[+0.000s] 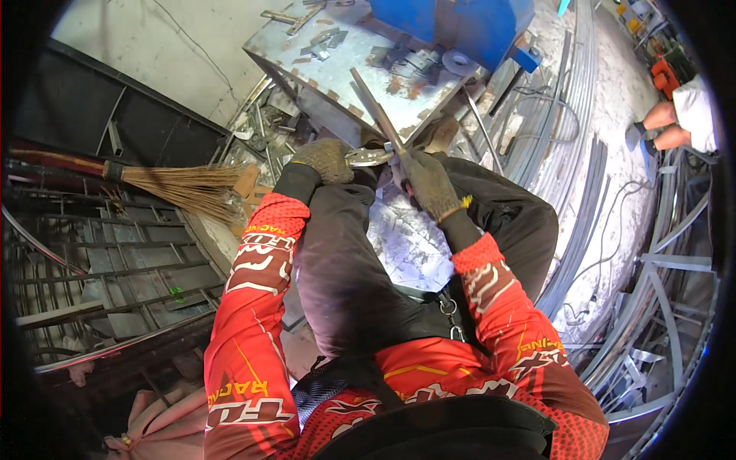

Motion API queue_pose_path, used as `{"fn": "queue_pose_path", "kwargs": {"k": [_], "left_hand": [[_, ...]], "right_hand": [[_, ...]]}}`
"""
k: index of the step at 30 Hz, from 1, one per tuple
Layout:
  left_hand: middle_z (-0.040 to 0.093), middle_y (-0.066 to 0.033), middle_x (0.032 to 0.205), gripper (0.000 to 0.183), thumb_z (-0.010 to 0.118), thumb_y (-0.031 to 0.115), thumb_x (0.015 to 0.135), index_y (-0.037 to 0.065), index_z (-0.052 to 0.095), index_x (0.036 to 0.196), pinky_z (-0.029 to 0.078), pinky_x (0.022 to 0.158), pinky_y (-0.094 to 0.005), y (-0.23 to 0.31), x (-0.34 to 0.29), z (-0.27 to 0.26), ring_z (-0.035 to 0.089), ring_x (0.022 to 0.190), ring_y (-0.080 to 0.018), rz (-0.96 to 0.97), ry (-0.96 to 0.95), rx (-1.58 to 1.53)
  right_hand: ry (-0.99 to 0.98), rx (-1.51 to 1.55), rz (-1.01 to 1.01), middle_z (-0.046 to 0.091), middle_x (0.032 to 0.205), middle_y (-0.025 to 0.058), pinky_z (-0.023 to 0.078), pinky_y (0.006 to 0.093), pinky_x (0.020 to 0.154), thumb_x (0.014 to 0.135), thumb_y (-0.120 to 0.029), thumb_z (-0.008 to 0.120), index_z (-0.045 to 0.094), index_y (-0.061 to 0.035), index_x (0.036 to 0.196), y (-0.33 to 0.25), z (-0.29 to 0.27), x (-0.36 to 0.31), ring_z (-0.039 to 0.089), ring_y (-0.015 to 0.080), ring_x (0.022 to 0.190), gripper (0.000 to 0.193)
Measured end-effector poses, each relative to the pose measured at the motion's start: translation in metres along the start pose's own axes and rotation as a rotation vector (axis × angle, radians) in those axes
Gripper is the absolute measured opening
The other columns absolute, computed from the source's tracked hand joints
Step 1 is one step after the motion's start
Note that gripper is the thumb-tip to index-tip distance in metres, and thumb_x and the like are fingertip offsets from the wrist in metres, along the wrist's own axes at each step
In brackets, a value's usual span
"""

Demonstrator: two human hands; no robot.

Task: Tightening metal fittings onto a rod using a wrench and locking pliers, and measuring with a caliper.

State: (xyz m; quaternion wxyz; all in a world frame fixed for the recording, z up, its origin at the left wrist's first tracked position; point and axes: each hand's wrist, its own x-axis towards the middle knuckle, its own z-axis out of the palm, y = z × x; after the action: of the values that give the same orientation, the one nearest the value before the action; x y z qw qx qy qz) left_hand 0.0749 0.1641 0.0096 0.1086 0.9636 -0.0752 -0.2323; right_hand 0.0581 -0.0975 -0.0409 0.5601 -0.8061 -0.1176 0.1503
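Observation:
My left hand [325, 159], in a grey-brown work glove, is closed around the handles of silver locking pliers [369, 158]. The jaws of these pliers meet the lower end of a flat metal bar [376, 109]; whether they clamp it is too small to tell. My right hand [431, 182], also gloved, is closed on that same end of the bar, beside the jaws. From there the bar slants up and left, its far end overlapping the metal-topped table. Both hands are in front of my knees.
The metal-topped table [295, 57] carries small metal plates, a disc [458, 62] and a blue machine [460, 27]. A straw broom [180, 184] lies left, near a metal grid frame [146, 264]. Long metal bars [563, 192] lie right; another person's legs [663, 126] show beyond.

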Motion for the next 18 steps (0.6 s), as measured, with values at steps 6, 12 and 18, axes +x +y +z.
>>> {"fn": "queue_pose_path", "kwargs": {"k": [6, 12, 18], "left_hand": [[0.073, -0.0262, 0.106, 0.049, 0.068, 0.036, 0.072, 0.008, 0.078, 0.110, 0.056, 0.093, -0.0492, -0.006, 0.002, 0.006, 0.071, 0.101, -0.0428, 0.009, 0.004, 0.049], [0.073, -0.0283, 0.103, 0.049, 0.069, 0.036, 0.071, 0.007, 0.078, 0.110, 0.056, 0.091, -0.0493, -0.016, 0.003, 0.006, 0.071, 0.098, -0.0434, 0.044, 0.018, -0.021], [0.072, -0.0291, 0.105, 0.050, 0.069, 0.036, 0.070, 0.007, 0.078, 0.110, 0.056, 0.091, -0.0492, -0.001, 0.008, 0.001, 0.072, 0.098, -0.0436, 0.046, -0.058, 0.019]], "right_hand": [[-0.001, 0.162, 0.302, 0.052, 0.073, 0.0087, 0.043, 0.0375, 0.058, 0.107, -0.035, 0.053, 0.059, 0.0006, 0.092, 0.013, -0.027, -0.135, 0.054, 0.0187, 0.063, 0.039], [0.019, 0.080, 0.159, 0.047, 0.069, 0.0026, 0.040, 0.0337, 0.056, 0.109, -0.034, 0.052, 0.058, -0.0027, 0.087, 0.000, -0.036, -0.172, 0.050, 0.0130, 0.063, 0.039], [-0.031, 0.263, 0.325, 0.052, 0.070, 0.0064, 0.042, 0.0355, 0.060, 0.108, -0.036, 0.053, 0.057, -0.0028, 0.088, -0.016, -0.009, -0.077, 0.053, 0.0179, 0.065, 0.039]]}}
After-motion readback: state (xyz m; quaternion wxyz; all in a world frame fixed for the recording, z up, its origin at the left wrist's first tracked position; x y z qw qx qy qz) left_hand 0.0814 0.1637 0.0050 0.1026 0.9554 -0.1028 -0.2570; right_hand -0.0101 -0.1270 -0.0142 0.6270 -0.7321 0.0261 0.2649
